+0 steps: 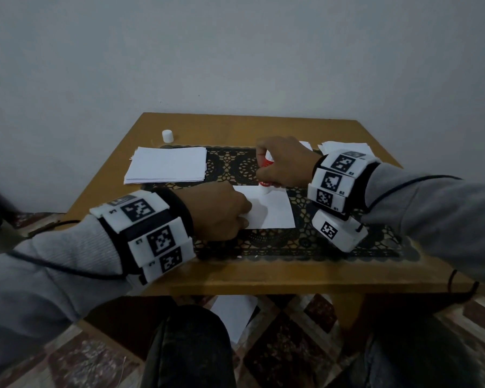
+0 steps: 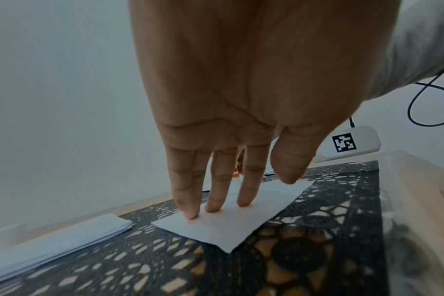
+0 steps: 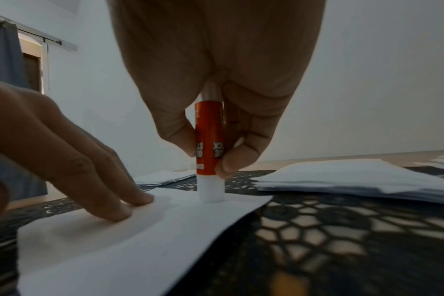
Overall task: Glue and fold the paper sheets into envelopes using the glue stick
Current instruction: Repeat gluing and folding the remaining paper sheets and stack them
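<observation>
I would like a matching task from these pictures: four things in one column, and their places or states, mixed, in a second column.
Things:
1. glue stick
2. white cap
3. single sheet
4. paper stack

Places or states:
A. stands alone near the table's far left corner
B. pressed flat under the left hand
C. upright in the right hand, tip on paper
D. lies untouched, left of the mat

Pairs: 1-C, 2-A, 3-B, 4-D
</observation>
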Demonstrator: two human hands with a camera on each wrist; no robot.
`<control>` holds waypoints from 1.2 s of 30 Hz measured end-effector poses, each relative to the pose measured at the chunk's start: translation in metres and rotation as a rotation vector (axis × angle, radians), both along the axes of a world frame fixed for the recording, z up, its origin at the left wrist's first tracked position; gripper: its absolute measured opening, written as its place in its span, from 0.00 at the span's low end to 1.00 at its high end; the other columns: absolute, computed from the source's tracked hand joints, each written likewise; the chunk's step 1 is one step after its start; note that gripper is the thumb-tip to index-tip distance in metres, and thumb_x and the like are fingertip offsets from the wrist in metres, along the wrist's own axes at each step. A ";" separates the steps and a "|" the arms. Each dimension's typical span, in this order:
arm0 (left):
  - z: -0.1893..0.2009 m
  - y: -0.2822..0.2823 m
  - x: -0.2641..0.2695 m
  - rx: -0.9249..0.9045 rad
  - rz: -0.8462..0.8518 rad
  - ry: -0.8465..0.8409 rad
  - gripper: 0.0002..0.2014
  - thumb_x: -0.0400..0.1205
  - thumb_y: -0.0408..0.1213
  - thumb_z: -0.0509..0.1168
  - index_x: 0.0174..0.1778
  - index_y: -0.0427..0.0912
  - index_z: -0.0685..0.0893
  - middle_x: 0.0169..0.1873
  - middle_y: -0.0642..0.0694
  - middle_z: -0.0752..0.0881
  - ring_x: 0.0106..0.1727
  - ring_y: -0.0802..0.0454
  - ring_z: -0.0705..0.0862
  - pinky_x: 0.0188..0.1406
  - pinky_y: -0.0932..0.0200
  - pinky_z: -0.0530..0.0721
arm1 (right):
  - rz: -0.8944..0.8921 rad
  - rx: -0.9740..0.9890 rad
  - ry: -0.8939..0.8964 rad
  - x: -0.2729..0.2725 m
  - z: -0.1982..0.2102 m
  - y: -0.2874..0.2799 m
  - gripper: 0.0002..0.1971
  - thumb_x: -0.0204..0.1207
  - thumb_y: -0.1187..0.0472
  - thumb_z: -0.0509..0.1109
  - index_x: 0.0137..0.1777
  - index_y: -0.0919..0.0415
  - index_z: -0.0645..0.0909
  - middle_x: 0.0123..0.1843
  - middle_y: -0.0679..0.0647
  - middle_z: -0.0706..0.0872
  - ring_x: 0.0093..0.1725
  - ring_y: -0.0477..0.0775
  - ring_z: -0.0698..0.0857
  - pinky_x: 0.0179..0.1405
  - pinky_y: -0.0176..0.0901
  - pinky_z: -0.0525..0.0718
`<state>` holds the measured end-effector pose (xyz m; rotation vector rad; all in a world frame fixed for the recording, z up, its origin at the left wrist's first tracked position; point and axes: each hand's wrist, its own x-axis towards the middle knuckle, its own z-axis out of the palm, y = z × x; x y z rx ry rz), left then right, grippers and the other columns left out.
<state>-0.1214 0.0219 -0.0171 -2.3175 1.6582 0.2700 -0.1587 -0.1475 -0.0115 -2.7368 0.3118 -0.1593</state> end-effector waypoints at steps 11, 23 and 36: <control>-0.004 -0.008 0.008 -0.027 -0.025 0.005 0.28 0.83 0.37 0.58 0.81 0.50 0.64 0.61 0.43 0.73 0.64 0.43 0.73 0.62 0.50 0.77 | -0.050 -0.074 -0.019 -0.015 -0.001 -0.025 0.08 0.72 0.59 0.73 0.43 0.56 0.75 0.49 0.52 0.81 0.48 0.54 0.78 0.43 0.45 0.76; -0.007 -0.025 0.015 0.043 -0.072 -0.059 0.30 0.85 0.49 0.58 0.83 0.56 0.57 0.63 0.41 0.70 0.65 0.39 0.73 0.59 0.46 0.79 | -0.046 -0.011 -0.077 -0.018 0.013 -0.019 0.07 0.72 0.60 0.74 0.43 0.58 0.77 0.49 0.53 0.82 0.43 0.56 0.83 0.40 0.49 0.82; -0.012 -0.025 0.019 0.039 -0.044 -0.059 0.30 0.85 0.50 0.59 0.82 0.60 0.56 0.65 0.39 0.68 0.67 0.37 0.71 0.66 0.43 0.75 | -0.012 -0.059 -0.025 -0.025 -0.001 -0.011 0.07 0.73 0.58 0.73 0.43 0.56 0.76 0.39 0.41 0.74 0.38 0.45 0.74 0.32 0.34 0.68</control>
